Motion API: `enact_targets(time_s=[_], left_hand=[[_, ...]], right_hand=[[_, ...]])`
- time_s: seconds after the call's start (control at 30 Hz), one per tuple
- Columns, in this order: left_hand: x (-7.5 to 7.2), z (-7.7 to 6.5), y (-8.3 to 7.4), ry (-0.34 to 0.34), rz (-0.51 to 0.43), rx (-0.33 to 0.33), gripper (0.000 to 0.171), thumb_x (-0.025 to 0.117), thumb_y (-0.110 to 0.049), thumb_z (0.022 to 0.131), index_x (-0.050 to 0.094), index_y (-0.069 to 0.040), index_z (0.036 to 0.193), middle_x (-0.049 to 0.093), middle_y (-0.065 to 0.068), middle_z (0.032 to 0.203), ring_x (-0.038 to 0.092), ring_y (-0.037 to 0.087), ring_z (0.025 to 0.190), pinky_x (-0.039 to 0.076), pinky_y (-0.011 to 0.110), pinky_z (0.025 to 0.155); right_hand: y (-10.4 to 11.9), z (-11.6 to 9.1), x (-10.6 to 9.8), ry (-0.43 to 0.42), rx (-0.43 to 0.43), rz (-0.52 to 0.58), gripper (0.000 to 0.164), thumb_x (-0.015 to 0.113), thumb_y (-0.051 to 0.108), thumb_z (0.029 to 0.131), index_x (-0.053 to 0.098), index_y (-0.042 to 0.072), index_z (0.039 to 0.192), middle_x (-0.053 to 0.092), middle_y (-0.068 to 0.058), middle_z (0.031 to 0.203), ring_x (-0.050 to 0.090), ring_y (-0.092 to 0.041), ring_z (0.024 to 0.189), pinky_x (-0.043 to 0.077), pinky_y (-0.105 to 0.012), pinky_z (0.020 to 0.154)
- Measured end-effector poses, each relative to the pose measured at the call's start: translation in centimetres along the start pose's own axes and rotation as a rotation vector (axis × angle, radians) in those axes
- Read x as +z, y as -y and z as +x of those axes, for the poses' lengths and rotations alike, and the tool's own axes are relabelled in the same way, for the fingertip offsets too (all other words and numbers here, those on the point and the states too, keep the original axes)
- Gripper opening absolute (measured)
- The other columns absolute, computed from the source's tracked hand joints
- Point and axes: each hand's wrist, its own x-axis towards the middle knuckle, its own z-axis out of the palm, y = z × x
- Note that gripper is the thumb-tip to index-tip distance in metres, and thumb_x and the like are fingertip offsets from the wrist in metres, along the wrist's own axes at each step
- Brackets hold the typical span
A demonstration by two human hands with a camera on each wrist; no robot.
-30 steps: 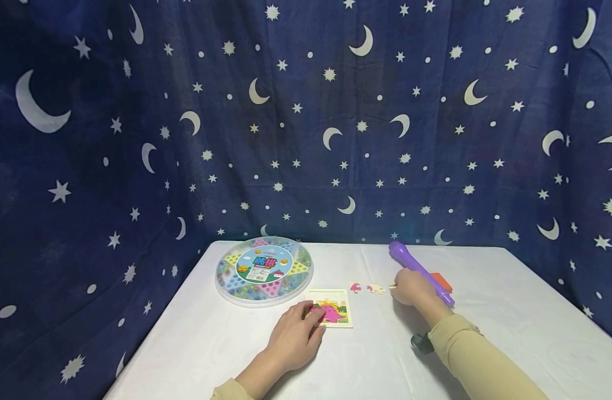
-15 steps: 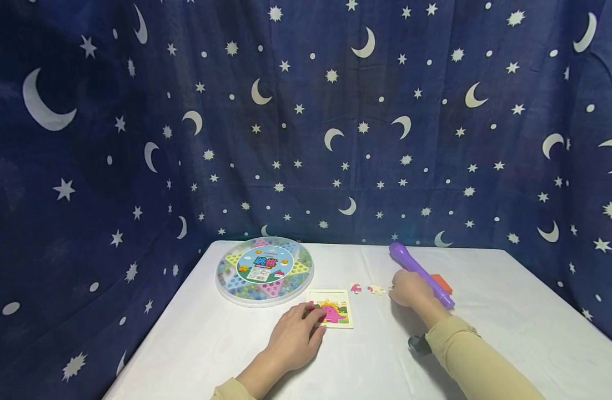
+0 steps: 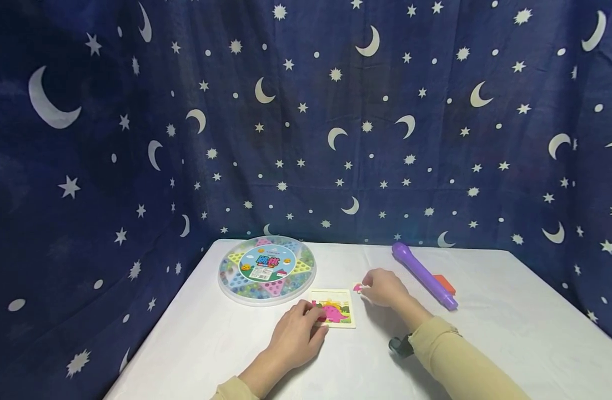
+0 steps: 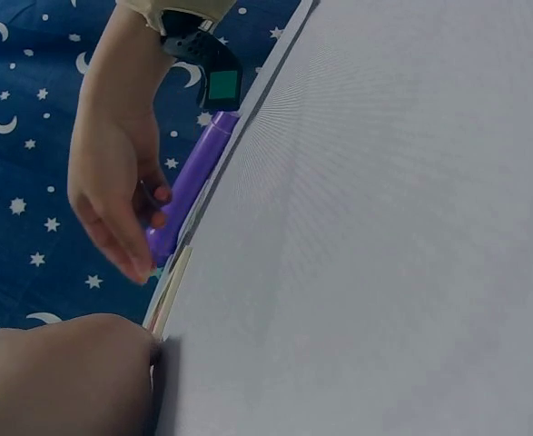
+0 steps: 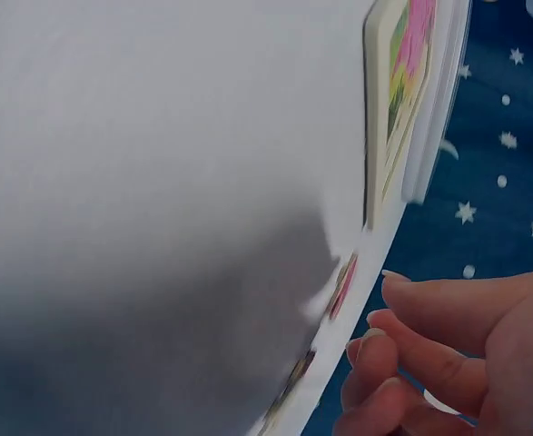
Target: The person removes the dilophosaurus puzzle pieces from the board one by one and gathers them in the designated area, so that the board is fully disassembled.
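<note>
In the head view, my left hand (image 3: 297, 336) rests at the left side of a small jigsaw puzzle (image 3: 336, 312) in a cream frame, showing a pink dinosaur. Its fingertips touch the picture and its thumb lies by the frame's near edge. My right hand (image 3: 385, 288) is low over the table, right of the frame, with fingertips beside a pink and white puzzle piece (image 3: 357, 288). The right wrist view shows a gap between thumb and bent fingers, nothing between them, and two loose pieces on the cloth, one a pink-edged puzzle piece (image 5: 343, 287).
A round Chinese checkers set (image 3: 266, 272) with marbles lies at the back left of the white table (image 3: 356, 366). Towards the back right are a purple microphone-shaped toy (image 3: 426, 276) and an orange block (image 3: 445, 284). A dark blue curtain (image 3: 306, 139) surrounds the table.
My right hand has moved left, from beside the purple toy to the pink and white piece, and now covers the spot of the other loose piece. My left hand stays on the puzzle.
</note>
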Motion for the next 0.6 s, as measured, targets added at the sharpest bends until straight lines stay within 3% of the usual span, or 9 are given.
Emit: enact_targets(time_s=[0.13, 0.33, 0.6], left_hand=[[0.0, 0.1, 0.0, -0.032, 0.020, 0.022, 0.017, 0.074, -0.031, 0.092, 0.077, -0.018, 0.103, 0.063, -0.004, 0.096, 0.061, 0.014, 0.083, 0.052, 0.034, 0.071], [-0.3, 0.4, -0.1, -0.028, 0.058, 0.026, 0.015, 0.073, -0.032, 0.092, 0.082, -0.020, 0.096, 0.062, -0.009, 0.082, 0.059, 0.010, 0.074, 0.050, 0.030, 0.063], [-0.6, 0.4, -0.2, -0.029, 0.082, 0.027, 0.015, 0.072, -0.031, 0.092, 0.083, -0.021, 0.095, 0.062, -0.008, 0.081, 0.060, 0.012, 0.073, 0.051, 0.031, 0.062]], right_hand=[[1.4, 0.0, 0.6, -0.001, -0.053, 0.005, 0.014, 0.078, 0.013, 0.088, 0.073, 0.004, 0.097, 0.069, -0.005, 0.088, 0.062, -0.022, 0.080, 0.055, -0.046, 0.078], [3.3, -0.2, 1.6, 0.025, -0.163, 0.024, 0.009, 0.078, 0.011, 0.086, 0.074, 0.008, 0.094, 0.071, -0.002, 0.089, 0.066, -0.022, 0.084, 0.055, -0.047, 0.084], [5.7, -0.1, 3.1, 0.081, -0.254, 0.041, 0.006, 0.078, 0.013, 0.089, 0.078, 0.017, 0.094, 0.074, 0.002, 0.097, 0.067, -0.028, 0.105, 0.050, -0.054, 0.098]])
